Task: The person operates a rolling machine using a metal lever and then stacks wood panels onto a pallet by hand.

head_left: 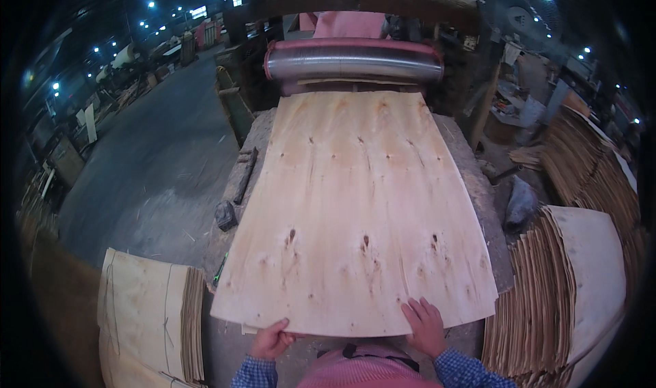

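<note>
A large pale wood veneer sheet (342, 197) with several dark knots stretches away from me across a work table. My left hand (271, 341) grips its near edge on the left, thumb on top and fingers curled beneath. Toward the near right part of the edge, my right hand (426, 326) rests with its fingers stretched out on the sheet's surface. Beyond the sheet's far end lies a shiny roller (354, 63) with pink along its top, mounted in a dark machine frame.
Bundled veneer (147, 306) stands at the lower left, tied with string. Tall stacks of veneer (591, 265) rise on the right. A small dark block (225, 215) and a dark bar (244, 176) lie on the table's left side. Grey floor (150, 156) extends left.
</note>
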`<state>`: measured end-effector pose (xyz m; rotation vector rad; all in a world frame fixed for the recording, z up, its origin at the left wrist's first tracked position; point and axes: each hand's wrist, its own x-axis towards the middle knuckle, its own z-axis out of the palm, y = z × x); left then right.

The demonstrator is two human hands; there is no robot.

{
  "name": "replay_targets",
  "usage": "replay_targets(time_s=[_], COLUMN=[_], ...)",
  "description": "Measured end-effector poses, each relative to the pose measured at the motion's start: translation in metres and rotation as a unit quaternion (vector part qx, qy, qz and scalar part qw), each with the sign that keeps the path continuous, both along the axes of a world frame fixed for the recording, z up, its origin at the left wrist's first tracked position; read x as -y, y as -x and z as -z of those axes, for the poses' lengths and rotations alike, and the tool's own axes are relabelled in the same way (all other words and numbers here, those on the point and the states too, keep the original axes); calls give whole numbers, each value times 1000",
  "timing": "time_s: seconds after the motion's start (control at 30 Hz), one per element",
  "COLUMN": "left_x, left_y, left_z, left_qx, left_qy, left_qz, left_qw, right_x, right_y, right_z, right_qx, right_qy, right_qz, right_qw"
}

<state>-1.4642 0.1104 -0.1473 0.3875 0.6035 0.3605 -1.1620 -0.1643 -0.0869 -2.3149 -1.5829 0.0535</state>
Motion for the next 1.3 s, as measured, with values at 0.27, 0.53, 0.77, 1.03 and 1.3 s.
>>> replay_targets(time_s=[0.27,0.53,0.77,1.03,1.3], left_x=[43,85,82,73,56], left_y=[-21,-35,-50,-53,-72], left_z=[-6,12,-3,10,-28], left_qx=[-125,-332,-283,-93,-28], left_qy=[60,1,-37,-24,-113], left_qz=[-89,-210,-286,-176,-127], left_qw=[986,920,915,980,985], right_x=[-95,-236,-288,-116,9], right_y=[-110,-218,-230,-87,-3], right_z=[23,71,83,116,21], right_qx=[19,35,28,20,-29], right_qy=[-38,-74,21,-49,53], right_qz=[8,19,56,1,-19], right_qw=[999,996,998,999,998])
